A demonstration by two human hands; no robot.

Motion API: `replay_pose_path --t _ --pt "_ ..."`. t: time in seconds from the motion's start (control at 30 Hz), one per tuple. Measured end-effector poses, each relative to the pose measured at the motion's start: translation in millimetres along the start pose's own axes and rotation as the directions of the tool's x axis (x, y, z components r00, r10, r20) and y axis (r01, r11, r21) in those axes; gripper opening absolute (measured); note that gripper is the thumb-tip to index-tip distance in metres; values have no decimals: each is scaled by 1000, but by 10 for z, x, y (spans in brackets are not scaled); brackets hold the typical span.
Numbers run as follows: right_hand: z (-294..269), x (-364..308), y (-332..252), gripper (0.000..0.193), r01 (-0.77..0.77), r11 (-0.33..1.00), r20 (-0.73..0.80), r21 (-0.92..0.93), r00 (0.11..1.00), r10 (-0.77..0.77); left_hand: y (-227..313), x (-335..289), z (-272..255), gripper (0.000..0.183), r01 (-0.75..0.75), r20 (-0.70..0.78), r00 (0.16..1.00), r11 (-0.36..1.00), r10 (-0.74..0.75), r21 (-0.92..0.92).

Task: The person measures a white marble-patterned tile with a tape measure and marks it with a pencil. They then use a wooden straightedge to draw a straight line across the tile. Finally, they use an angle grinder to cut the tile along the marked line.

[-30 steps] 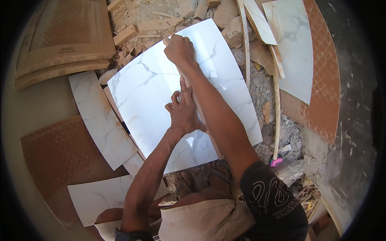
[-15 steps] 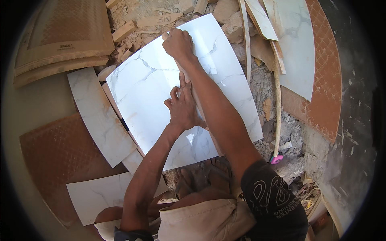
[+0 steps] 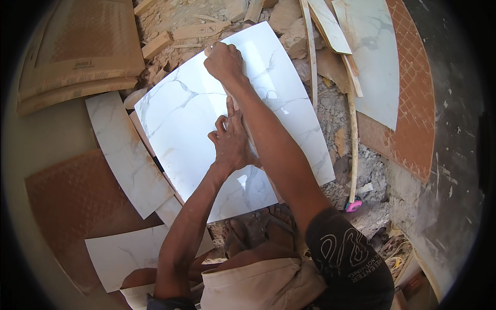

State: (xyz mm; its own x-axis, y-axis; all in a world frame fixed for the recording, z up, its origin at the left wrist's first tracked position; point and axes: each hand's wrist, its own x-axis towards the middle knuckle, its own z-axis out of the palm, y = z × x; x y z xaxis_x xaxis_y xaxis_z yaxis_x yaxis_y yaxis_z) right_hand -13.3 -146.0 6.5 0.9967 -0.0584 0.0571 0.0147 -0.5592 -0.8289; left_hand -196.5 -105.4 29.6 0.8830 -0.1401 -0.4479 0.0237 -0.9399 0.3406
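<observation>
A large white tile (image 3: 178, 129) with grey veins lies glossy side up before me. Across it, from far edge to near edge, runs a narrow pale-brown straight strip (image 3: 249, 129), partly covered by my right forearm. My left hand (image 3: 231, 142) presses on the strip near the tile's middle, index finger stretched along it, thumb spread to the near side, other fingers bent. At the far end of the strip my right hand (image 3: 225, 61) is closed in a fist, low over the tile. What it holds is hidden under the fingers.
Cut tile pieces (image 3: 124, 150) lie at left, beside brown tile backs (image 3: 77, 206). Cardboard-packed tiles (image 3: 82, 57) stand far left. Rubble (image 3: 294, 39) and wood offcuts (image 3: 157, 45) lie beyond. A thin stick (image 3: 354, 150) and a pink tape measure (image 3: 354, 205) are at right.
The whole view has shifted slightly. Both hands keep about the same places on the tile and strip.
</observation>
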Motion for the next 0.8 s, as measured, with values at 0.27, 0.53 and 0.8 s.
replay_pose_path --t 0.27,0.53,0.8 --pt "-191 -386 48 20 -91 996 224 -24 970 94 6 -33 -134 158 50 121 991 996 -59 75" --pt "25 81 20 19 -80 996 91 42 993 76 -7 8 -11 156 -5 27 1000 1000 5 -8" --pt "-97 -503 150 16 -18 1000 72 -6 997 18 -7 -21 -91 148 41 128 990 993 -55 108"
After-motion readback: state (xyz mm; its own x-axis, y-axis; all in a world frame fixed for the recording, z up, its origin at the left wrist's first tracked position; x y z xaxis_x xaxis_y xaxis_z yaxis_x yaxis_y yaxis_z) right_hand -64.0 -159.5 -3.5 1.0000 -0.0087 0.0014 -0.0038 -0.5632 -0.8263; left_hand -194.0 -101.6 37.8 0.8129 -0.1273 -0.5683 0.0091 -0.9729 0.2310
